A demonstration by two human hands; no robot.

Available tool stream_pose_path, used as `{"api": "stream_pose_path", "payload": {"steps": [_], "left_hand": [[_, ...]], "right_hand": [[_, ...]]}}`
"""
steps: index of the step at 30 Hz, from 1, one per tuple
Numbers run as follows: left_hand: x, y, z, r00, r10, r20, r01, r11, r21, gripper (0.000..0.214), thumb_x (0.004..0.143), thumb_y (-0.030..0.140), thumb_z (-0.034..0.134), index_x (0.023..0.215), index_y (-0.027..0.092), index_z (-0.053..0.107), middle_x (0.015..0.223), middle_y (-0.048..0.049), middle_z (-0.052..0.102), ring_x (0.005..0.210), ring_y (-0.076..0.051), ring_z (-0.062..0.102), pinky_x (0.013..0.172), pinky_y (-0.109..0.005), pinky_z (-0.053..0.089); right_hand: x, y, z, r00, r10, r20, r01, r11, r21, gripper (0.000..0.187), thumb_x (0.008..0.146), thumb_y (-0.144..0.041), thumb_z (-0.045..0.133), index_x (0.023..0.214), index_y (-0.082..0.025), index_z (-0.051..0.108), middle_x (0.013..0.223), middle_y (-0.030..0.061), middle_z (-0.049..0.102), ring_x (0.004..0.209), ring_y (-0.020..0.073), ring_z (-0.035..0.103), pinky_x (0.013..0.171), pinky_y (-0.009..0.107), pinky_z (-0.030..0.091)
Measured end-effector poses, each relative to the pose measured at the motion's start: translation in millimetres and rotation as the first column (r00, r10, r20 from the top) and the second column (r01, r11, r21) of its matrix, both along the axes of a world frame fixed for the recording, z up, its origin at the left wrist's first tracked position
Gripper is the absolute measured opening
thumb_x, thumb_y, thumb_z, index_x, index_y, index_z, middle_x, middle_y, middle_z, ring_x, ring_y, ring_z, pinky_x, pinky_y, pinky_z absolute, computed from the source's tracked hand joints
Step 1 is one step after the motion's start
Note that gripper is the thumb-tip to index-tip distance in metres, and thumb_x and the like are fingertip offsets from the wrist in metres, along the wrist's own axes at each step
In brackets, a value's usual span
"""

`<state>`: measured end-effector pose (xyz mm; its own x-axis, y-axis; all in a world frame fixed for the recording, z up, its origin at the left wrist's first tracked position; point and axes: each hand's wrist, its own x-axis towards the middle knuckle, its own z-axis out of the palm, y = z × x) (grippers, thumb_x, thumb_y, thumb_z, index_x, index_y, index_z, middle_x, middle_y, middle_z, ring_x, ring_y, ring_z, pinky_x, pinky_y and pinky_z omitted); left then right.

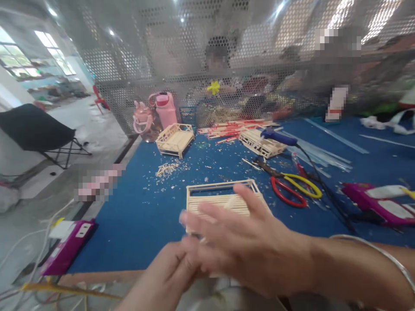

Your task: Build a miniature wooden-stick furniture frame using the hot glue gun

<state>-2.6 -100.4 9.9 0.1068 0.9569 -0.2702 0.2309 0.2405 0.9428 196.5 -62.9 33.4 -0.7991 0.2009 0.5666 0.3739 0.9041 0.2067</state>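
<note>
A small frame of pale wooden sticks (207, 202) sits near the middle of the bench's near edge, its slats running side to side, with a gap between them and the far rail. Its near part is hidden by the hands, so whether it lies fully on the blue bench (129, 216) cannot be told. The left hand (173, 263) and right hand (246, 242) meet just in front of it, the right one's outer fingers fanned over the slats. Blur covers the fingertips; whether either hand pinches a stick cannot be told.

The step in hand looks like handwork on this frame, perhaps readying or fitting a small part. The next move seems to call for a light, steady touch, since the thin slats lie right under the spread fingers and would likely shift if knocked.

Beyond the frame, towards the bench's right edge, lie cutters with red and yellow handles (300, 178). Farther off, a blue-handled corded tool (279, 137) rests against a second stick model (259, 147), near clear strips (319, 151). Towards the far left corner stands another stick model (177, 141), beside a pink bottle (167, 113), with offcuts (167, 169) before it. A purple socket block (69, 248) sits at the near left corner.
</note>
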Motion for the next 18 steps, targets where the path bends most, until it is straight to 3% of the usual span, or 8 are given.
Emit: {"api": "stream_pose_path", "payload": {"steps": [2,4,6,9,12,14,15,18], "left_hand": [[0.2,-1.6,6.4,0.973,-0.186,-0.14,0.191,0.981,0.026,0.037,0.077,0.053,0.061,0.059,0.02,0.06,0.059,-0.0003,0.06,0.058,-0.015,0.05,0.056,-0.024,0.039],[-3.7,1.0,13.4,0.874,-0.34,-0.348,0.374,0.927,0.033,0.037,0.085,0.05,0.051,0.064,0.022,0.062,0.061,0.0006,0.061,0.057,-0.015,0.05,0.055,-0.024,0.037],[-15.5,9.6,19.2,0.766,-0.371,-0.524,0.445,0.896,0.015,0.039,0.087,0.051,0.045,0.063,0.024,0.06,0.059,0.0013,0.061,0.053,-0.015,0.049,0.052,-0.025,0.034],[-43.8,38.1,22.9,0.657,-0.2,-0.727,0.363,0.929,0.072,0.044,0.087,0.054,0.037,0.06,0.024,0.055,0.056,0.0004,0.059,0.052,-0.017,0.051,0.053,-0.026,0.036],[-64.9,85.0,19.6,0.521,0.2,-0.83,0.145,0.937,0.317,0.045,0.089,0.05,0.028,0.08,0.021,0.062,0.072,-0.0065,0.065,0.072,-0.026,0.061,0.068,-0.033,0.045],[-65.3,117.3,13.9,0.434,0.377,-0.818,0.095,0.884,0.458,0.046,0.087,0.042,0.036,0.115,0.012,0.057,0.11,-0.0182,0.065,0.107,-0.035,0.057,0.09,-0.042,0.043],[-61.3,130.5,10.4,0.386,0.472,-0.792,0.053,0.846,0.53,0.056,0.084,0.039,0.043,0.128,0.006,0.048,0.128,-0.0242,0.055,0.123,-0.04,0.047,0.098,-0.048,0.037],[-40.2,150.3,0.2,0.451,0.513,-0.731,0.12,0.776,0.619,0.064,0.083,0.035,0.046,0.138,0.002,0.039,0.144,-0.0267,0.04,0.134,-0.039,0.035,0.107,-0.05,0.029]], "right_hand": [[4.7,10.4,-3.8,0.993,-0.032,0.116,0.046,0.992,-0.122,0.031,0.097,-0.031,0.04,0.089,-0.019,0.067,0.085,0.0056,0.072,0.078,0.0179,0.061,0.072,0.033,0.044],[15.1,24.1,-8.6,0.981,-0.01,0.193,0.048,0.98,-0.194,0.038,0.098,-0.035,0.039,0.074,-0.02,0.063,0.06,0.0019,0.063,0.057,0.0152,0.054,0.057,0.03,0.037],[33.9,38.1,-12.4,0.97,-0.084,0.227,0.139,0.961,-0.239,0.042,0.098,-0.04,0.037,0.07,-0.021,0.061,0.054,0.001,0.059,0.052,0.0147,0.05,0.052,0.029,0.03],[72.7,58.8,-16.4,0.903,-0.375,0.21,0.426,0.846,-0.32,0.043,0.095,-0.047,0.032,0.072,-0.023,0.061,0.063,0.0038,0.063,0.058,0.0163,0.055,0.056,0.029,0.031],[103.7,81.6,-24.7,0.77,-0.63,0.104,0.608,0.674,-0.419,0.036,0.093,-0.042,0.03,0.083,-0.024,0.06,0.068,0.004,0.065,0.061,0.0189,0.058,0.056,0.029,0.033],[112.1,97.4,-34.5,0.697,-0.714,0.065,0.64,0.578,-0.507,0.029,0.09,-0.037,0.034,0.086,-0.023,0.059,0.068,0.0041,0.065,0.061,0.0203,0.059,0.056,0.03,0.035],[112.9,104.9,-40.4,0.687,-0.724,0.061,0.629,0.55,-0.55,0.027,0.089,-0.035,0.036,0.085,-0.022,0.06,0.071,0.0045,0.066,0.064,0.0209,0.06,0.058,0.03,0.038],[109.4,122.6,-57.8,0.715,-0.697,0.051,0.567,0.536,-0.626,0.024,0.086,-0.032,0.042,0.082,-0.023,0.065,0.083,0.0043,0.071,0.078,0.0217,0.065,0.069,0.032,0.046]]}}
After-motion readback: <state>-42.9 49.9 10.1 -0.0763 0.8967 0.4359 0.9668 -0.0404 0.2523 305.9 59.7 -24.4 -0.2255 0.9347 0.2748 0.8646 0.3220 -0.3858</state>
